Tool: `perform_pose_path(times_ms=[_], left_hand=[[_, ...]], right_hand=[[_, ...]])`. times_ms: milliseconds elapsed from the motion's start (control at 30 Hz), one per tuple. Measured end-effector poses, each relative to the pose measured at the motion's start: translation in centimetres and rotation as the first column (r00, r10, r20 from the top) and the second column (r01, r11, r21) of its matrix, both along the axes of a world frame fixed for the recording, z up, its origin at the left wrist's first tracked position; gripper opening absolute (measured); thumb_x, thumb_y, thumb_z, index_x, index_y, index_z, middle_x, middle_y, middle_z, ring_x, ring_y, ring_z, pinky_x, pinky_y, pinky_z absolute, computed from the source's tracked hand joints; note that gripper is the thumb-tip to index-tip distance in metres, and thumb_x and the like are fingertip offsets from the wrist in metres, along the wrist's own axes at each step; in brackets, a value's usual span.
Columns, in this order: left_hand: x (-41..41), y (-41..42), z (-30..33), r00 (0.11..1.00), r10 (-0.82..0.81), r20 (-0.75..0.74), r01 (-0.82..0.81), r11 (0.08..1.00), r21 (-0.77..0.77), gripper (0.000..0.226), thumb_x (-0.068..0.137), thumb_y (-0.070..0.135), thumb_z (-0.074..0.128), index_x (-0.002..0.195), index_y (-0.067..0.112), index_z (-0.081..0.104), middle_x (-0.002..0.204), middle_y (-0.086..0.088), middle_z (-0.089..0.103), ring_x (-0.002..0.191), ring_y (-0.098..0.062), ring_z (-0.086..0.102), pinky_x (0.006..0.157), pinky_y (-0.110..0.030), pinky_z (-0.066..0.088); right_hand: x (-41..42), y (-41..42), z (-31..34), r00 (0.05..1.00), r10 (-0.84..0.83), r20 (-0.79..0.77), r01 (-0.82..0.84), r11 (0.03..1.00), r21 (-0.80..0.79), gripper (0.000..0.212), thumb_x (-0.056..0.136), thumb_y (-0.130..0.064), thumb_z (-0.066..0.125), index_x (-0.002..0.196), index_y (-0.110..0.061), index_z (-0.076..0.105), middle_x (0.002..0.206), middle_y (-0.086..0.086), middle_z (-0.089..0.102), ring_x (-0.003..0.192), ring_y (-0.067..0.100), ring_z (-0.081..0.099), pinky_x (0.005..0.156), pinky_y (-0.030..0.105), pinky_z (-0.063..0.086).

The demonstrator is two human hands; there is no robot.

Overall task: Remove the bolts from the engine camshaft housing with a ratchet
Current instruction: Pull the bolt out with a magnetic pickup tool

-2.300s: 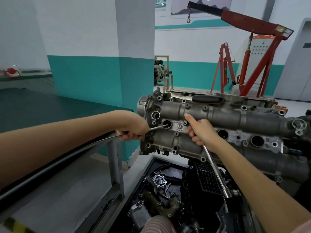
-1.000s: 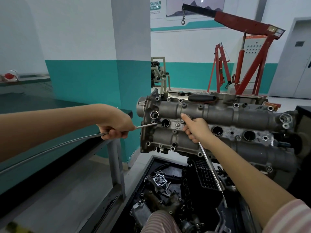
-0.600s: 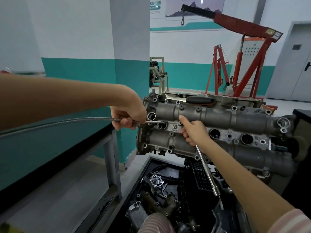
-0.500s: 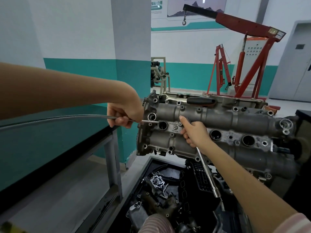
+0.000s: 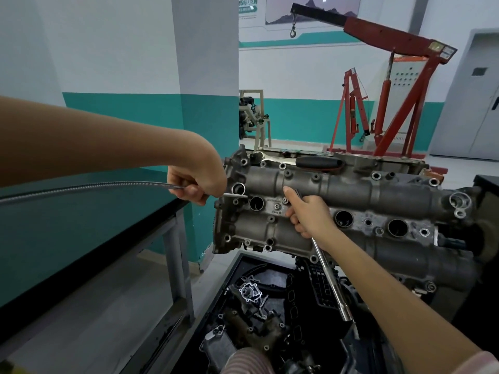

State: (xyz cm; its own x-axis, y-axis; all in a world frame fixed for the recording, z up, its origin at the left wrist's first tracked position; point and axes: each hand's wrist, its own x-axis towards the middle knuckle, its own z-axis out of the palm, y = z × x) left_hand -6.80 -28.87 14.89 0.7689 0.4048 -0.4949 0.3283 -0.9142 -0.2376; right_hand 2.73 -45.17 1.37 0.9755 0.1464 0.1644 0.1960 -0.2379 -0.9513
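Camshaft housing [image 5: 351,201] fills the centre and right of my head view, a rough-cast grey aluminium block with two rounded ribs, dark round bores and many small bolt bosses; its long axis runs from about 10 o'clock down to 4 o'clock, and its right end is lost behind dark parts. My right hand [image 5: 307,214] is curled round the ratchet [image 5: 330,282], a smooth chrome bar whose handle points to 5 o'clock; its head is hidden under my fingers, so I cannot tell which bolt it sits on. My left hand [image 5: 199,179] pinches a flexible pick-up tool [image 5: 89,186], a ribbed steel hose that leaves the frame at 9 o'clock, its plain tip touching the housing's left end beside an open bore. A second black-handled wrench [image 5: 316,161] lies on the housing's top edge. Below at 6 o'clock, a black tray [image 5: 232,268] holds greasy cast parts.
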Motion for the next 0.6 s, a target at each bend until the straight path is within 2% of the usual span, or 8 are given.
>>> perform_pose_path(times_ms=[233,400,600], left_hand=[[-0.5,0.3,0.5,0.998,-0.010,-0.058,0.009,1.000,-0.020,0.046,0.101,0.037,0.020,0.068,0.012,0.040,0.039,0.004,0.029,0.027,-0.010,0.027,0.037,-0.010,0.034],[1.0,-0.5,-1.3,0.999,-0.031,-0.020,0.030,0.999,-0.025,0.042,0.102,0.027,0.017,0.072,0.010,0.041,0.034,0.005,0.033,0.023,-0.007,0.026,0.034,-0.007,0.030],[3.1,-2.3,-2.1,0.994,-0.013,-0.106,0.006,0.997,-0.074,0.038,0.102,0.024,0.021,0.073,0.010,0.041,0.037,0.003,0.038,0.025,-0.008,0.034,0.035,-0.010,0.036]], right_hand=[[0.2,0.1,-0.1,1.000,0.003,0.007,-0.003,1.000,-0.001,0.054,0.088,-0.052,0.052,0.056,-0.008,0.054,0.035,-0.006,0.043,0.027,0.009,0.036,0.031,0.014,0.025],[0.2,0.3,0.0,1.000,0.003,0.014,-0.003,1.000,-0.008,0.054,0.088,-0.051,0.053,0.056,-0.008,0.054,0.036,-0.004,0.044,0.027,0.009,0.036,0.031,0.013,0.025],[0.5,0.3,-0.2,1.000,-0.007,0.020,0.007,1.000,-0.008,0.054,0.087,-0.052,0.053,0.055,-0.009,0.054,0.034,-0.006,0.044,0.027,0.009,0.036,0.031,0.014,0.025]])
